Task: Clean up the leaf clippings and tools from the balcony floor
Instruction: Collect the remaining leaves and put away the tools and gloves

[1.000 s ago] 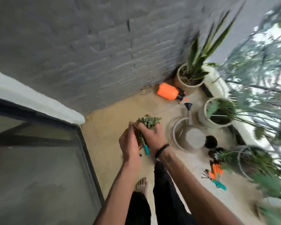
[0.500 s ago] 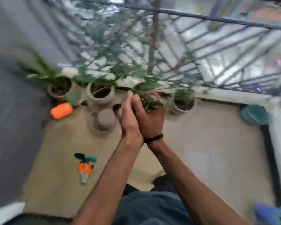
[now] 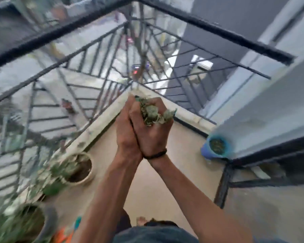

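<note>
You have no lettering, label, brand, number or sign to read anywhere in this blurred view, whether on the pots, the railing or the walls around you.

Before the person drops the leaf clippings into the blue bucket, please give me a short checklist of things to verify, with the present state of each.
1. Leaf clippings held by both hands: ok, left hand and right hand are cupped together round them.
2. No loose leaves falling: ok.
3. Blue bucket in view: ok, at the right by the wall.
4. Hands over the bucket: not ok, they are to its left.
5. Room left in the bucket: cannot tell, blurred.
</note>
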Demonstrator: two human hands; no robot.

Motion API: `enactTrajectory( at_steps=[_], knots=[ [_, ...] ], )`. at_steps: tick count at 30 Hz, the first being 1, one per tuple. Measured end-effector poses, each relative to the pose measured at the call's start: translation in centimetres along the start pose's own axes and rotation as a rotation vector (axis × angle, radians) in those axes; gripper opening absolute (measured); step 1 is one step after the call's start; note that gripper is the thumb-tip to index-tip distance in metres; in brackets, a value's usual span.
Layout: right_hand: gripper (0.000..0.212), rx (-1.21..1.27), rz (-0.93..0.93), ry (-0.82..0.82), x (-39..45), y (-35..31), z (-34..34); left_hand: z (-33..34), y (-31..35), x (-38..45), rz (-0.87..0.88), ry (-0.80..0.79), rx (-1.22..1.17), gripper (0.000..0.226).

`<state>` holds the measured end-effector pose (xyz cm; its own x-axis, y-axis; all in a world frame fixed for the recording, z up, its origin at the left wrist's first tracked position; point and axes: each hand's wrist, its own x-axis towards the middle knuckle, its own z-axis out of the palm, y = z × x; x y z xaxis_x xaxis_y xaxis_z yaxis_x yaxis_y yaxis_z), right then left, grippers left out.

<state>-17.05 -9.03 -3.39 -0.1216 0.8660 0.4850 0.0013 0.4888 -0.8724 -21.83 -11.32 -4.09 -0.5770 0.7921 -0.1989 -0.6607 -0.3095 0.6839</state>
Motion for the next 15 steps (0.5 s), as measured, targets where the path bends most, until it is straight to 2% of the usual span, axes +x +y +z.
enactTrajectory(
  at_steps=[2,7,10,13,15],
  knots=[
    [0.017,-0.101,0.025,0.108,2.6,2.8,-2.1,2.2,-3.0,3.0,-0.127,-0.105,0.049,0.025],
    [0.019,-0.324,0.151,0.388,6.4,11.8,-7.3,6.1,-13.2,9.1,-0.499,-0.278,0.15,0.054],
    [0.021,-0.416,0.291,0.535,7.2,17.1,-11.2,8.1,-19.4,11.3,-0.765,-0.22,0.178,0.054],
    [0.02,-0.449,0.438,0.67,8.4,22.5,-15.8,10.6,-26.2,13.0,-0.959,-0.202,0.256,0.047],
    [0.017,-0.436,0.526,0.755,9.3,26.2,-18.7,11.9,-30.9,14.3,-1.096,-0.185,0.281,0.053]
  ],
)
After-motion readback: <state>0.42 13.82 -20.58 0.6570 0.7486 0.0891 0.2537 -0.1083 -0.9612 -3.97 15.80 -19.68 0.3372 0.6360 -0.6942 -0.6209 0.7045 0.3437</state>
